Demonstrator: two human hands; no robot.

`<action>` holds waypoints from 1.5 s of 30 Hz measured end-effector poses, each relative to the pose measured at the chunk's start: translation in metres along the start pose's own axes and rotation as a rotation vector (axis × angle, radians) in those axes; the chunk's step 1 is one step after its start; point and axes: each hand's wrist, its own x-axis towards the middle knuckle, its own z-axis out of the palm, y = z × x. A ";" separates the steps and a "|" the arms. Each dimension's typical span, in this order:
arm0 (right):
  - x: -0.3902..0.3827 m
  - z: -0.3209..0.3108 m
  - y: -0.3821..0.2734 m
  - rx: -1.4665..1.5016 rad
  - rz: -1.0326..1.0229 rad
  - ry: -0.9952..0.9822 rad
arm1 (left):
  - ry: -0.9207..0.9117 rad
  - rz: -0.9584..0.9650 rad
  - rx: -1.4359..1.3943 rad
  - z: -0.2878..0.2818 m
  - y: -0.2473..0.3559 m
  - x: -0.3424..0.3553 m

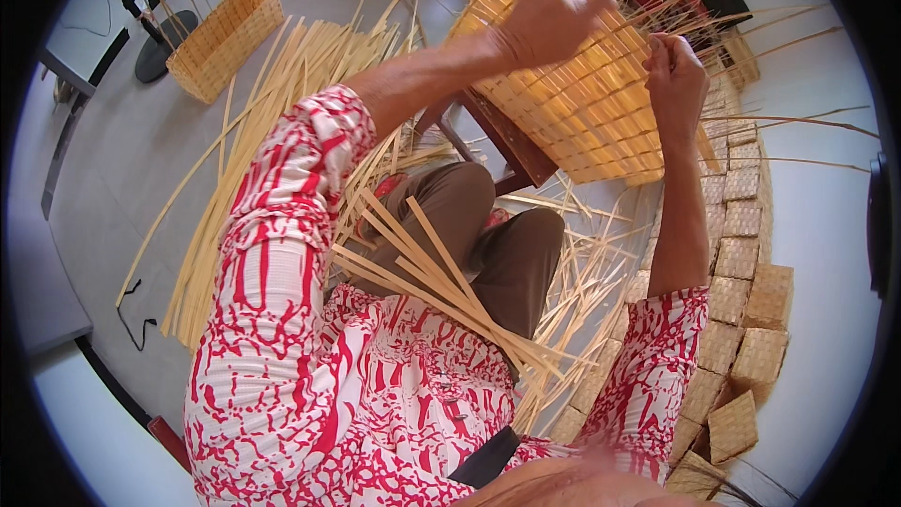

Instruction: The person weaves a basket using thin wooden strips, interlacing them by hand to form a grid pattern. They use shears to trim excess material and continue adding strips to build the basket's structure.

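A partly woven bamboo basket (554, 122) tilts in front of me, with long thin stakes sticking out past its upper right edge. My left hand (554, 28) is over the basket's upper side, its fingers curled closed near the edge; what they hold is hidden. Beside the right edge, my right hand (678, 75) has thumb and fingers pinched together, raised among the stakes. Whatever sits in that pinch is too small to name. Under the basket is a dark brown wooden stool (511, 155). Several pale bamboo strips (432, 272) lie across my lap.
A large pile of long bamboo strips (225, 235) spreads over the floor at left. Behind it stands another woven basket (225, 42) with upright stakes. Stacks of small woven boxes (732, 253) line the white wall at right. Loose strips (591, 282) litter the floor by my knees.
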 end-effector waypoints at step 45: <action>-0.106 -0.080 0.087 0.317 0.327 0.100 | -0.235 0.222 -0.293 0.022 0.063 0.047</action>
